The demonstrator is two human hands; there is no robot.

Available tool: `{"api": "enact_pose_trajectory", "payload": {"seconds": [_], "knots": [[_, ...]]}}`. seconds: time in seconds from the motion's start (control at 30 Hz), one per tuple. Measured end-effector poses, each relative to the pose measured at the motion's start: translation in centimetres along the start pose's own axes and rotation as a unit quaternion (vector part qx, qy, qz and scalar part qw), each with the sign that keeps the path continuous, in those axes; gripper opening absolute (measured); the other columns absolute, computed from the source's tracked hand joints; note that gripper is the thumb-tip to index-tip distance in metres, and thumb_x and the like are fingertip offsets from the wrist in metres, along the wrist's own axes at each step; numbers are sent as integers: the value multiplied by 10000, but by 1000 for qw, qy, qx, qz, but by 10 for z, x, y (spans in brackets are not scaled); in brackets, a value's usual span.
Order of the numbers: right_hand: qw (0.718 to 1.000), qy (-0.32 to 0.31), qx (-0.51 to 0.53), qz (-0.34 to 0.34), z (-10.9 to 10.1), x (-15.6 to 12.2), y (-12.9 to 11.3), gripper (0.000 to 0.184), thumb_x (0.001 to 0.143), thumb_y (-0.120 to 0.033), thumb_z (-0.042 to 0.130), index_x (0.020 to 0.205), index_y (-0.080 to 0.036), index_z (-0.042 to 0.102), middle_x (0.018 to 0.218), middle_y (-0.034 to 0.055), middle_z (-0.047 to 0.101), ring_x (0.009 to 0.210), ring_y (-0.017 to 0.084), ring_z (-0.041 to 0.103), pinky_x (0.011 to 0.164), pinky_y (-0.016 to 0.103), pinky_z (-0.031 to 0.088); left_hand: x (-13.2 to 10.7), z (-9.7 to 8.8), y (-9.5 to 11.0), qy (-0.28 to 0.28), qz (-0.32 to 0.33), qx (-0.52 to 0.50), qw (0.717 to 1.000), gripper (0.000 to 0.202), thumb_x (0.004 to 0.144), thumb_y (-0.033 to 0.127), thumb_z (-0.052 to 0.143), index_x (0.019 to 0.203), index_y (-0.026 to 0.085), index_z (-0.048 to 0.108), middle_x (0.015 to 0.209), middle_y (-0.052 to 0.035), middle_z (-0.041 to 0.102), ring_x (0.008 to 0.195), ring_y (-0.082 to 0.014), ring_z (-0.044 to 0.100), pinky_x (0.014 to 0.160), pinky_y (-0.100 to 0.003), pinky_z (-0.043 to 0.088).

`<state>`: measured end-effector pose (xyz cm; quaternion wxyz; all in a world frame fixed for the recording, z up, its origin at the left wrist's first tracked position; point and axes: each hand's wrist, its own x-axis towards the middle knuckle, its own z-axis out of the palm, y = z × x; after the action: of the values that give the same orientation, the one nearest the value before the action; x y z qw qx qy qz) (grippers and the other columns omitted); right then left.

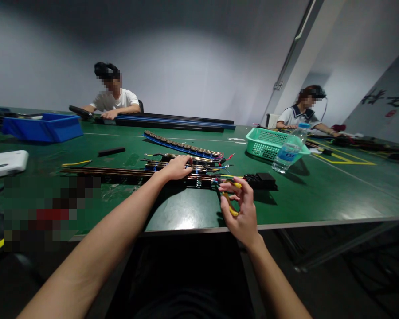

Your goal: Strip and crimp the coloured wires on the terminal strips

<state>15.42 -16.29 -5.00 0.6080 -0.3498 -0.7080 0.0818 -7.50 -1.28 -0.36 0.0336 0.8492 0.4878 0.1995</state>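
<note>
My left hand (177, 168) rests palm down on a long dark rail strip (126, 173) with coloured wires at its right end; its fingers curl over the strip. My right hand (239, 208) is closed round a yellow-handled pair of pliers (231, 204), held just right of the strip's wired end. A black connector block (261, 180) lies right beside the pliers. More rail strips (186, 148) lie further back on the green table (319, 195).
A green mesh basket (269, 144) and a water bottle (287, 155) stand at the right. A blue bin (43, 127) and a white device (6, 163) sit at the left. Two other people sit at the far side, working.
</note>
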Motion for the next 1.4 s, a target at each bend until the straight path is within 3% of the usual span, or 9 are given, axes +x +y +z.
{"api": "enact_pose_trajectory", "payload": {"seconds": [0.3, 0.43, 0.53, 0.77, 0.97, 1.1, 1.23, 1.33, 1.4], "knots": [[995, -60, -58, -49, -4, -6, 3, 656, 891, -98, 550, 1473, -279, 307, 1272, 133, 671, 1143, 225, 679, 848, 359, 580, 0, -1, 2, -1, -4, -12, 1000, 277, 817, 253, 500, 1049, 180, 631, 1154, -115, 687, 1091, -285, 624, 987, -398, 481], [996, -76, -38, -26, -4, -6, 2, 506, 927, -151, 570, 1392, -279, 415, 1044, 65, 708, 837, 163, 708, 743, 292, 577, 0, 0, 1, 2, -6, -16, 1000, 256, 819, 251, 506, 1036, 194, 628, 1153, -102, 685, 1089, -282, 619, 988, -404, 480], [994, -95, -46, -27, -4, -5, -1, 414, 953, -156, 541, 1349, -269, 495, 777, -12, 650, 573, 114, 598, 586, 226, 515, 0, 1, 0, 2, -2, -15, 1000, 238, 827, 254, 507, 1028, 200, 621, 1151, -95, 684, 1088, -277, 617, 991, -401, 478], [970, -212, -78, -94, -11, 6, 2, 424, 952, -132, 462, 1346, -232, 582, 750, 3, 654, 594, 123, 583, 604, 226, 472, 3, 5, -6, -2, 8, -7, 1000, 234, 847, 286, 506, 1040, 199, 606, 1132, -97, 678, 1064, -278, 613, 975, -410, 479], [927, -333, -150, -80, -18, 7, 1, 607, 827, -18, 482, 1356, -281, 626, 675, -14, 586, 591, 138, 538, 607, 241, 401, 2, 3, -3, 0, 1, -14, 1000, 230, 838, 272, 500, 1033, 205, 603, 1147, -94, 672, 1083, -278, 609, 985, -409, 471], [936, -329, -118, -34, -19, 5, -6, 569, 839, -50, 510, 1353, -283, 579, 720, -20, 591, 618, 136, 527, 618, 238, 399, 2, 3, -3, 0, 4, -16, 1000, 234, 827, 266, 506, 1029, 200, 601, 1137, -98, 675, 1073, -283, 607, 974, -411, 473], [948, -310, -52, 51, -15, 5, -14, 444, 818, -151, 636, 1230, -285, 541, 711, -61, 531, 609, 119, 503, 609, 225, 401, 2, 4, -5, 5, 7, -17, 1000, 229, 825, 273, 518, 1022, 203, 611, 1128, -98, 681, 1062, -287, 612, 966, -417, 476], [963, -230, 16, 141, -7, 6, -15, 284, 849, -300, 674, 1071, -260, 502, 731, -59, 538, 617, 116, 517, 600, 226, 413, 2, 3, -4, 7, 1, -10, 1000, 230, 836, 278, 513, 1028, 203, 615, 1134, -100, 681, 1068, -287, 614, 979, -418, 472], [962, -157, 77, 212, 0, 8, -12, 274, 867, -417, 666, 968, -250, 474, 686, -67, 521, 566, 111, 491, 549, 222, 394, 1, 3, -3, 4, 0, -8, 1000, 241, 838, 276, 505, 1037, 200, 617, 1143, -102, 680, 1075, -286, 614, 982, -414, 473]]}}
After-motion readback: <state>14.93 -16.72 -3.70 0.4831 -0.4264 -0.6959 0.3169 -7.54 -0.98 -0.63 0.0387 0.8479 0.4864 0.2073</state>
